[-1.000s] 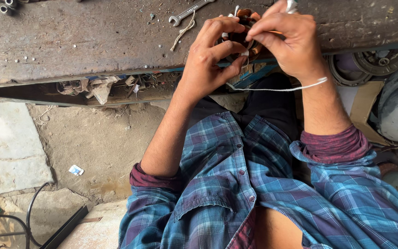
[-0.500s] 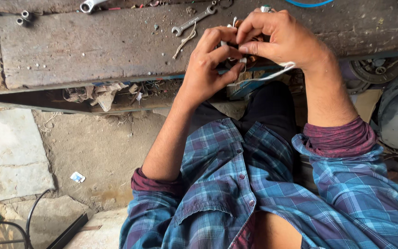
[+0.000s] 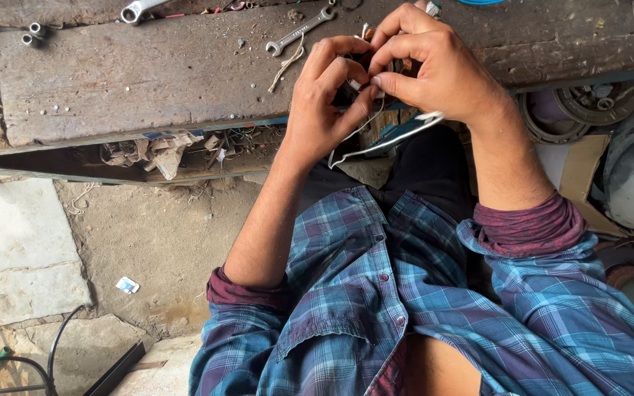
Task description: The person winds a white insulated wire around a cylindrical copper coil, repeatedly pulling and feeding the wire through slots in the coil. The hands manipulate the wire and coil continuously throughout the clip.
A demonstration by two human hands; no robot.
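Wrench [image 3: 301,31] on bench [image 3: 133,81], left of hands [image 3: 398,88], wire [image 3: 383,143] below hands

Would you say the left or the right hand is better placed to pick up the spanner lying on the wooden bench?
Probably the left hand. The spanner lies on the wooden bench just beyond its fingertips, on its side. The right hand sits further away and pinches the white wire.

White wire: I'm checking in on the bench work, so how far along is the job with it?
Done: nothing finished is visible. In hand: the left hand and right hand pinch a small part, hidden between the fingertips, with the white wire looping loose below them. Left: that loop hangs free, and the spanner lies untouched on the wooden bench. How much remains cannot be told.
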